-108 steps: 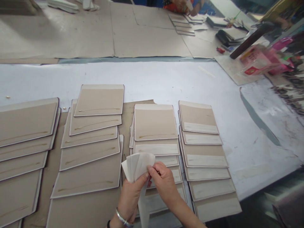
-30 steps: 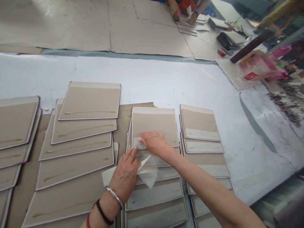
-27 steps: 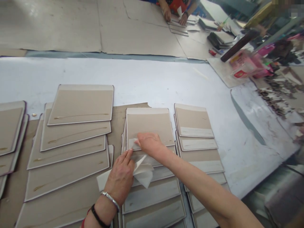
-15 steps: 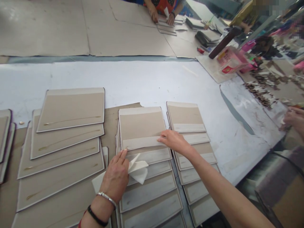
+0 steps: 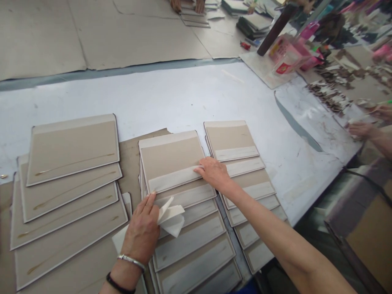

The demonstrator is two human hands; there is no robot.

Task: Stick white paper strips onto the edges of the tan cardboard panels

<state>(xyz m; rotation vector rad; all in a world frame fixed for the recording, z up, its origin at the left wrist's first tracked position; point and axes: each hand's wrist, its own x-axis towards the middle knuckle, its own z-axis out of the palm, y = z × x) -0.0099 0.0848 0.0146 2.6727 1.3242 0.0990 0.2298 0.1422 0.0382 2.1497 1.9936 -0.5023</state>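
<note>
1. A white strip (image 5: 174,179) lies across the lower part of the top panel (image 5: 168,157) in the middle column, spanning the gap between a person's two hands.

2. The left hand (image 5: 142,226), ringed by a silver bangle (image 5: 131,262) and a black band (image 5: 119,283), sets its fingertips at the strip's left end. Its grip is mostly closed, fingers side by side and stretched forward, with a bundle (image 5: 174,220) of loose white strips held beneath, jutting out on both sides.

3. The right hand (image 5: 214,173) rests at the strip's opposite end, its grip nearly closed and fingers curled; whether it pinches the strip or only presses it cannot be told.

4. Below the strip, overlapping panels bear pale bands, as do those in the right column (image 5: 231,136).

5. In the left column (image 5: 73,145), panels show thin brown streaks, well apart from the right hand.

6. Beyond the white surface (image 5: 171,94), a co-worker's hands (image 5: 200,5) touch another stack; a pink box (image 5: 283,53) stands near a dark post (image 5: 277,30).
</note>
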